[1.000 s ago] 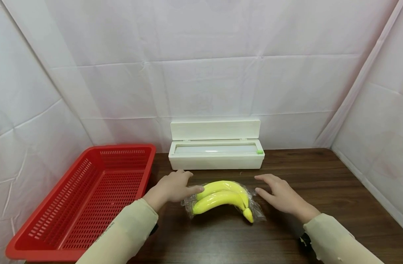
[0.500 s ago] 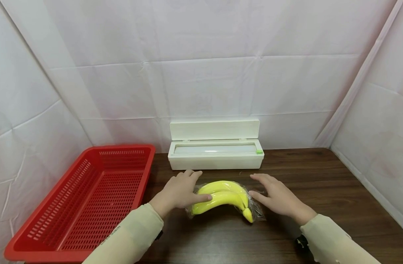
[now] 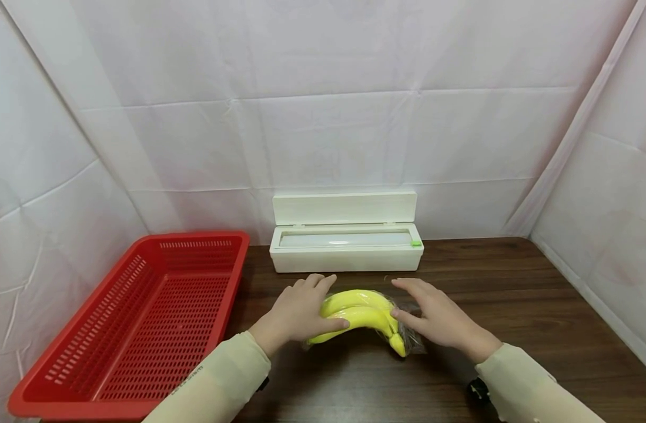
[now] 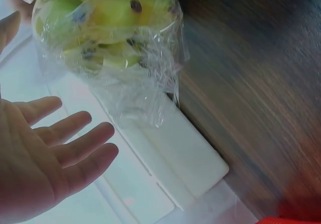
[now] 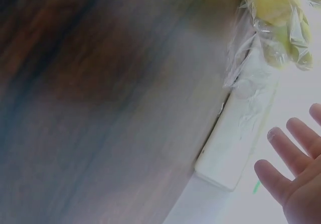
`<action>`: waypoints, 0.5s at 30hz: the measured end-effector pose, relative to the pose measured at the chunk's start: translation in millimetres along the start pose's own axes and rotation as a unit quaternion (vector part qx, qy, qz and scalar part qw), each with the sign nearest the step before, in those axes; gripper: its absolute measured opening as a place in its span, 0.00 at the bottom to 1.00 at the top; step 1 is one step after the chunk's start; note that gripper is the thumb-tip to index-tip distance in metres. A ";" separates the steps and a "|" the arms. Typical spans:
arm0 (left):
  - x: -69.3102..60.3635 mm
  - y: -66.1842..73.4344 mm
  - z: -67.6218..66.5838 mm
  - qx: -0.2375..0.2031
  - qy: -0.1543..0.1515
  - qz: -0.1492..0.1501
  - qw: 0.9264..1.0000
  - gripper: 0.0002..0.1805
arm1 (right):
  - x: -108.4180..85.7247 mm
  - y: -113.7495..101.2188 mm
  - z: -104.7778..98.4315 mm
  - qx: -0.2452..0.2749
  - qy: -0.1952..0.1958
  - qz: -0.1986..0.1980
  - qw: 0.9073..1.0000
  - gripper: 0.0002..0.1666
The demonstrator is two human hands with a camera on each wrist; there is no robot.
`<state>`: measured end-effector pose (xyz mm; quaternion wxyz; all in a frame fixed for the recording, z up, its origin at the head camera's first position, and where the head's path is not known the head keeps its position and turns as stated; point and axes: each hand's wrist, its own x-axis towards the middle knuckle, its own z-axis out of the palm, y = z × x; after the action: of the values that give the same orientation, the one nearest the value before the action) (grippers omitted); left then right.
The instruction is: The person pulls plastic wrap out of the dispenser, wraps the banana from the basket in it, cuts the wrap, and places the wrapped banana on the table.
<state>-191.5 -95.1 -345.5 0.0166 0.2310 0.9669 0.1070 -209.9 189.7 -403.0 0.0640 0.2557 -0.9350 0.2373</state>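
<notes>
A yellow bunch of bananas [image 3: 362, 317], wrapped in clear plastic film [image 4: 145, 98], lies on the dark wooden table. My left hand [image 3: 301, 311] hovers at the left end of the bunch, its thumb over the front banana. On the other side, my right hand [image 3: 441, 317] is held near the stem end, with its thumb tip by the film. Both hands have extended, spread fingers. In the left wrist view a gap shows between the fingers [image 4: 90, 128] and the wrapped bananas; the right wrist view also shows the right fingers [image 5: 286, 148] apart from them.
Behind the bananas stands a white cling film box [image 3: 346, 258] with its lid raised and a roll inside; a green slider sits at its right end. At the left is a red perforated basket [image 3: 233, 288]. White cloth walls [image 3: 333, 141] enclose the table.
My left hand has moved right, over the left end of the bananas. My right hand has shifted left toward the stem end. The bananas, box and basket stay in place.
</notes>
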 end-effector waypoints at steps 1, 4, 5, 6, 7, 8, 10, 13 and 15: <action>0.1 0.6 1.0 0.001 0.001 0.002 1.000 0.48 | 0.2 -0.9 0.1 0.002 0.000 -0.001 1.000 0.41; 0.9 1.6 4.5 0.004 0.005 0.006 1.000 0.48 | 0.5 -3.6 0.4 0.006 -0.003 -0.002 1.000 0.43; 1.2 1.9 5.7 0.006 0.006 0.008 1.000 0.48 | 0.6 -4.3 0.7 0.007 -0.005 -0.001 1.000 0.43; 1.4 2.2 6.7 0.007 0.007 0.008 1.000 0.48 | 0.6 -4.7 1.1 0.007 -0.007 0.000 1.000 0.44; 1.6 2.5 7.6 0.008 0.007 0.008 1.000 0.48 | 0.7 -5.1 1.6 0.007 -0.009 0.002 1.000 0.44; 1.9 2.7 8.6 0.010 0.008 0.010 1.000 0.48 | 0.7 -5.3 2.2 0.004 -0.010 0.001 1.000 0.44; 1.9 3.5 9.7 0.013 0.010 0.012 1.000 0.48 | 0.8 -5.4 3.0 0.002 -0.010 -0.001 1.000 0.45; 1.8 4.8 10.7 0.011 0.014 0.017 1.000 0.47 | 1.0 -6.2 4.4 0.001 -0.008 -0.007 1.000 0.45; 1.4 5.9 10.9 0.011 0.015 0.021 1.000 0.47 | 1.3 -6.7 5.6 0.003 -0.007 -0.011 1.000 0.45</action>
<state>-189.2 -87.2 -354.8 -0.0027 0.2500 0.9630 0.1003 -207.6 181.4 -404.8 0.0594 0.2677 -0.9319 0.2376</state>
